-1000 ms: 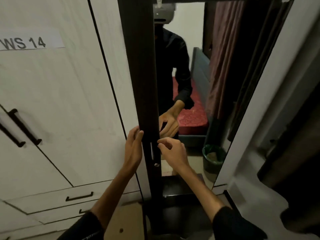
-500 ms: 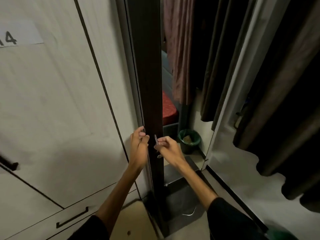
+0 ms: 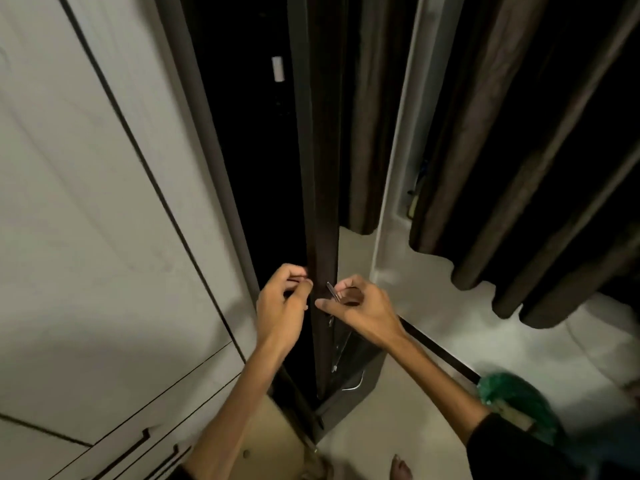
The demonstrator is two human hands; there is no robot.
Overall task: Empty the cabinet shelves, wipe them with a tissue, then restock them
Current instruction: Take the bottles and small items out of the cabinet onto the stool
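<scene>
A dark brown cabinet door [image 3: 320,168] stands ajar, edge-on to me, with a black opening [image 3: 256,150] behind it. My left hand [image 3: 282,306] curls its fingers round the door's left edge. My right hand [image 3: 356,306] pinches a small metal key [image 3: 333,292] sticking out of the door's front at the lock. The inside of the cabinet is too dark to show any shelves or contents.
White wardrobe doors [image 3: 104,202] and drawers [image 3: 131,441] fill the left. Dark curtains [image 3: 519,150] hang on the right over a pale floor. A bin with a green liner [image 3: 512,400] stands at lower right. My bare foot [image 3: 401,467] shows at the bottom.
The dark door has swung open toward me, uncovering a black gap on its left. Its mirrored face has turned out of sight. Both hands stay at the door edge and key.
</scene>
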